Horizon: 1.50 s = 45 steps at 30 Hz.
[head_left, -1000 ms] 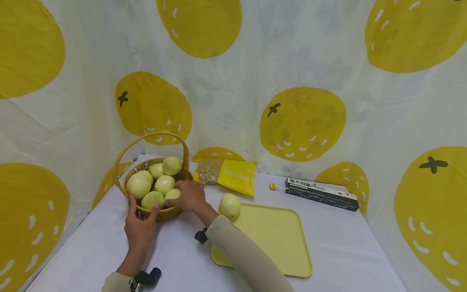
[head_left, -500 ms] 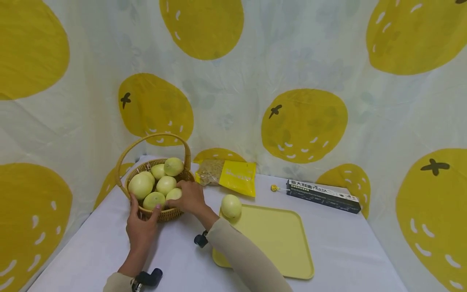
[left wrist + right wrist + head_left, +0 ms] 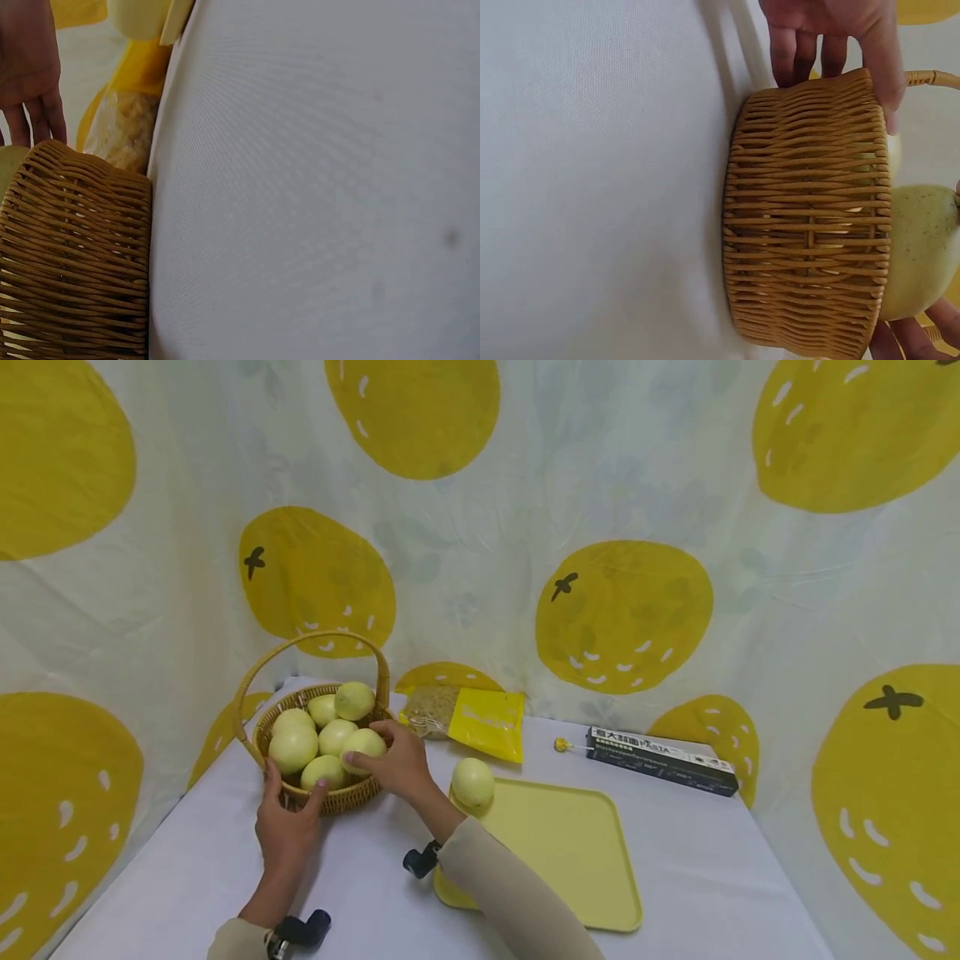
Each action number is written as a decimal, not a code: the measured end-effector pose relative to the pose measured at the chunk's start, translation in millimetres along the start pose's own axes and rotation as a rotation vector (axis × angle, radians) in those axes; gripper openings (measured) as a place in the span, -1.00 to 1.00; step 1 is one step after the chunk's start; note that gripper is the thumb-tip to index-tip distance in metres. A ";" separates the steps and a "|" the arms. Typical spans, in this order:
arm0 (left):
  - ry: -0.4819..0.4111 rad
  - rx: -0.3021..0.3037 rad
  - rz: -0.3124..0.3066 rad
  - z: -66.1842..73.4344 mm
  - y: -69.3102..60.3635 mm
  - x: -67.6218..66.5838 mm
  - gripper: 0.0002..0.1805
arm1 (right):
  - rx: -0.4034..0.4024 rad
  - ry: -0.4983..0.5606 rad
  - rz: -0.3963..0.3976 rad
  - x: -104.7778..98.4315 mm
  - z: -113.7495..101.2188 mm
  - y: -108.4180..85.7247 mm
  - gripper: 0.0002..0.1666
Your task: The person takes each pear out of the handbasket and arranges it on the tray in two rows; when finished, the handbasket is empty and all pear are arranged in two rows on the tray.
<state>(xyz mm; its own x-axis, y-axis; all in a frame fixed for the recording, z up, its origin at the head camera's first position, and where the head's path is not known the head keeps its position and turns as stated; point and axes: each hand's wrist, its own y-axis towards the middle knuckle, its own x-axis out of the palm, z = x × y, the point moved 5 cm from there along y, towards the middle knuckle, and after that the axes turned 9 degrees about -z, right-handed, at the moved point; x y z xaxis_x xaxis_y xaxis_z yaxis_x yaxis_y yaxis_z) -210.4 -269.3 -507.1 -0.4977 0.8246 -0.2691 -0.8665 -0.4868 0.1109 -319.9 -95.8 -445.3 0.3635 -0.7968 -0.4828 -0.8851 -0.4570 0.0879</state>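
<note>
A wicker basket (image 3: pixel 348 798) with a tall hooped handle stands at the table's left, holding several pale yellow-green pears. My left hand (image 3: pixel 288 831) grips its near-left rim; in the right wrist view the thumb of that left hand (image 3: pixel 832 19) lies over the rim, other fingers against the woven wall. My right hand (image 3: pixel 401 764) holds a speckled pear (image 3: pixel 922 251) at the basket's right side, thumb on the near side and fingers beyond. That pear sits just above the rim. Another pear (image 3: pixel 473 782) rests at the far-left corner of a yellow tray (image 3: pixel 562 852).
Behind the basket lies a yellow bag with a clear window (image 3: pixel 487 722). A small yellow lollipop (image 3: pixel 561 743) and a black pasta box (image 3: pixel 660 760) lie at the back right. A fruit-print curtain (image 3: pixel 465 593) encloses the white table (image 3: pixel 697 868).
My right hand has raised the pear from low in the basket to rim height. The pears at the left have shifted, one rolling nearer the front. My left hand stays on the rim.
</note>
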 end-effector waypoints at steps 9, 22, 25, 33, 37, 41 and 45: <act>-0.004 -0.002 0.010 2.4 -1.0 -0.6 0.08 | -0.008 0.059 0.042 -16.8 -1.4 -12.3 -0.14; 0.005 -0.016 0.017 1.6 -2.6 -1.7 0.04 | -0.047 0.153 0.045 -28.6 1.2 -25.1 -0.12; 0.014 -0.020 0.019 1.3 -2.7 -1.8 0.04 | -0.040 0.162 0.054 -32.4 1.3 -29.2 -0.12; 0.025 -0.026 -0.003 1.7 -4.7 -1.1 0.05 | -0.053 0.227 0.068 -43.5 8.3 -41.6 -0.14; 0.029 -0.024 0.002 2.1 -4.5 -0.6 0.04 | -0.054 0.239 0.069 -53.7 8.8 -50.6 -0.14; 0.020 -0.025 0.001 3.0 -4.5 -0.9 0.04 | -0.065 0.236 0.071 -66.4 9.4 -59.8 -0.17; 0.013 -0.038 -0.002 3.0 -4.5 -1.4 0.04 | -0.065 0.245 0.071 -79.8 10.9 -69.4 -0.15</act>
<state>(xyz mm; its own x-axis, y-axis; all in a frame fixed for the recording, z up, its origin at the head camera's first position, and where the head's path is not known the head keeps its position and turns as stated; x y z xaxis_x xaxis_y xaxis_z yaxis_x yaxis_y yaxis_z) -206.0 -267.3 -504.3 -0.4954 0.8218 -0.2813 -0.8651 -0.4961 0.0743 -290.7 3.8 -422.4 0.3678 -0.8961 -0.2486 -0.8931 -0.4148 0.1741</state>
